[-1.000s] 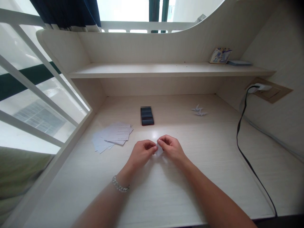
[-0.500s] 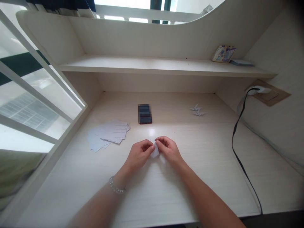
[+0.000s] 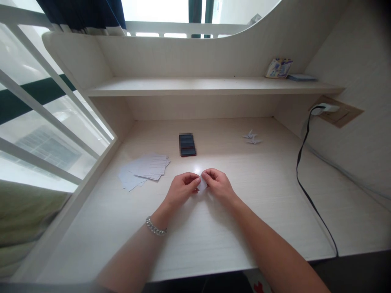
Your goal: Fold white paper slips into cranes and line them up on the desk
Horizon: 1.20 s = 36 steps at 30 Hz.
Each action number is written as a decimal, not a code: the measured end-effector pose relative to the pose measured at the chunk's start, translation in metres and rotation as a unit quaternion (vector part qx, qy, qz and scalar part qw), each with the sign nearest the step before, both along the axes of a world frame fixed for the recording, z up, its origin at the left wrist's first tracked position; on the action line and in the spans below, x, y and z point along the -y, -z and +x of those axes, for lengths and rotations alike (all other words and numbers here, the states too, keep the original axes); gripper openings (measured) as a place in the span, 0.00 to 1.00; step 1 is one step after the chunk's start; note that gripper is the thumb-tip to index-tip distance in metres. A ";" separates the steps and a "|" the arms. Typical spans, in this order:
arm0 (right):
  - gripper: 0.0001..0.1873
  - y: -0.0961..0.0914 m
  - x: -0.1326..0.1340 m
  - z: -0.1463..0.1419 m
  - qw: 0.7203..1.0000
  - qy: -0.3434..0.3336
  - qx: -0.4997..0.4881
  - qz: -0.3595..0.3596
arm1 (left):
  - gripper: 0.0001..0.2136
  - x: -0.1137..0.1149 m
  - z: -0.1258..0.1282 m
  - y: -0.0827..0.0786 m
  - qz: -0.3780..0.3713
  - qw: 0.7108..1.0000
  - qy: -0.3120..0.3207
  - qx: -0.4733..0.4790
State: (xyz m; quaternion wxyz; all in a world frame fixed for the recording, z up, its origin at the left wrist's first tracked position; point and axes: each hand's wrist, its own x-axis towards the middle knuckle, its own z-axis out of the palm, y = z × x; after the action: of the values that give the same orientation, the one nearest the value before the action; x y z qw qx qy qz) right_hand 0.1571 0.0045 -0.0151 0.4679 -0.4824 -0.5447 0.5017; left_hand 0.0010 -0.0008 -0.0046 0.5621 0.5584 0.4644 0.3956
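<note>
A small folded piece of white paper [image 3: 202, 184] is pinched between both my hands at the middle of the pale desk [image 3: 275, 203]. My left hand [image 3: 181, 189], with a silver bracelet on its wrist, grips the paper's left side with curled fingers. My right hand [image 3: 217, 185] grips its right side, fingers curled too. Most of the paper is hidden by my fingertips.
A loose pile of white paper sheets [image 3: 143, 171] lies to the left. A dark phone [image 3: 187, 145] lies behind my hands. Two small folded paper figures [image 3: 252, 137] sit at the back right. A black cable [image 3: 308, 171] runs from a wall socket [image 3: 328, 109]. A small box [image 3: 278, 68] stands on the shelf.
Both hands stay pinched on the folded paper and have only shifted slightly on it. The view has moved a little with my head.
</note>
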 end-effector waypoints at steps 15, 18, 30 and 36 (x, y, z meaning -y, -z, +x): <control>0.11 -0.011 0.001 0.000 0.997 0.056 0.039 0.046 | 0.14 -0.005 0.000 -0.001 -0.057 0.983 -0.051 0.166; 0.11 -0.010 0.000 0.002 0.997 0.059 0.024 0.040 | 0.13 -0.004 0.001 -0.001 -0.050 0.985 -0.040 0.160; 0.10 -0.015 0.005 -0.002 0.996 0.068 0.018 0.051 | 0.12 -0.004 0.002 0.000 -0.039 0.988 -0.036 0.146; 0.12 -0.012 0.005 -0.004 0.998 0.021 -0.041 0.039 | 0.10 -0.003 0.003 -0.004 -0.010 0.988 -0.039 0.150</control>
State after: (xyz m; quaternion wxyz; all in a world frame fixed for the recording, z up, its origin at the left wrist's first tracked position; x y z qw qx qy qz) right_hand 0.1534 -0.0002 -0.0036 0.5185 -0.4539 -0.5343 0.4896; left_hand 0.0042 0.0021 -0.0003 0.6149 0.4683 0.4002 0.4923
